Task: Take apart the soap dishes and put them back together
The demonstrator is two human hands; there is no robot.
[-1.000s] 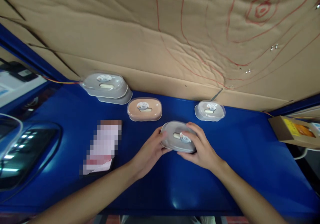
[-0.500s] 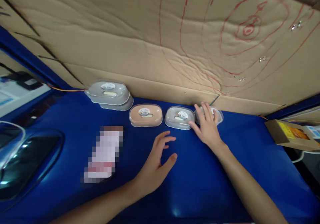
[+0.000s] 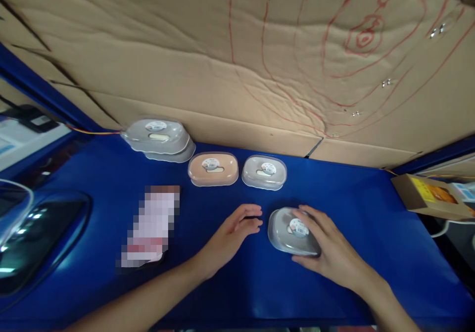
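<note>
My right hand (image 3: 326, 243) grips the right side of a grey oval box with a clear lid (image 3: 285, 240), thumb at its near edge and fingers over its far edge. Just left of that box, my left hand (image 3: 232, 235) hovers over the blue table with fingers apart from the thumb, holding nothing. Behind them, against the cardboard, stand another grey box (image 3: 264, 172) and an orange-pink box (image 3: 213, 169). Farther left sits a larger grey box (image 3: 159, 136), seemingly stacked on another.
A pixelated flat object (image 3: 152, 225) lies on the blue table (image 3: 208, 302) at the left. Beyond it is a dark glossy device (image 3: 40, 238) with cables. An open cardboard box (image 3: 430, 198) stands at the right edge, and a cardboard wall (image 3: 166, 50) rises behind.
My right hand has brought the rightmost grey box from the back row toward me. My left hand stays near its place, its fingers and thumb closer together.
</note>
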